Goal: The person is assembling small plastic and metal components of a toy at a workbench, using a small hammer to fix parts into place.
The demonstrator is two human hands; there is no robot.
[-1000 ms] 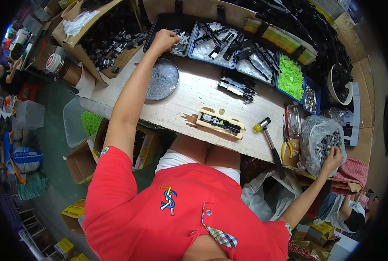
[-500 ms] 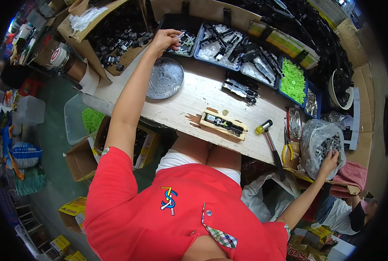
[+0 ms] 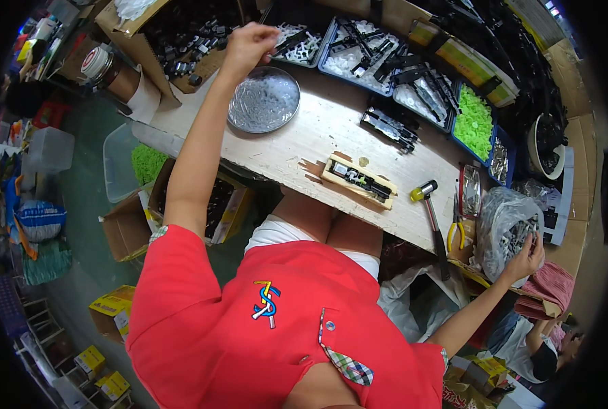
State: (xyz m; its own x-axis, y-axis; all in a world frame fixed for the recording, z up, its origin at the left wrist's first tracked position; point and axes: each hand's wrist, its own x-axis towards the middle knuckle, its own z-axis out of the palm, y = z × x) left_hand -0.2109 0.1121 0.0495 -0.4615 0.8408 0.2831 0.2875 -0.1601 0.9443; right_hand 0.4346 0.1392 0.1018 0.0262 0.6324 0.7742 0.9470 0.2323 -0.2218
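Observation:
Far out at the upper left, my left hand [image 3: 248, 51] is raised with fingers pinched together. It is beside a bin of small white and black parts [image 3: 300, 46]; whatever the fingers hold is hidden. My right hand [image 3: 526, 260] reaches to the mouth of a clear plastic bag [image 3: 498, 221] of small grey parts, its fingertips closed together at the parts; I cannot make out a piece in them. Between the hands, near the table's front edge, a wooden holding block [image 3: 387, 202] carries a black mechanism [image 3: 365, 181] with white and green pieces. Neither hand touches it.
A round metal dish [image 3: 266, 123] of clear material stands below my left forearm's reach. A hammer [image 3: 434, 221], yellow-handled pliers [image 3: 457, 232] and black housings [image 3: 390, 129] lie on the table [image 3: 304, 146]. Blue-rimmed bins, one with green parts [image 3: 474, 123], line the back.
My left hand has moved up and slightly left from the bin of white parts. My right hand has shifted a little right at the bag. The whole view has shifted slightly.

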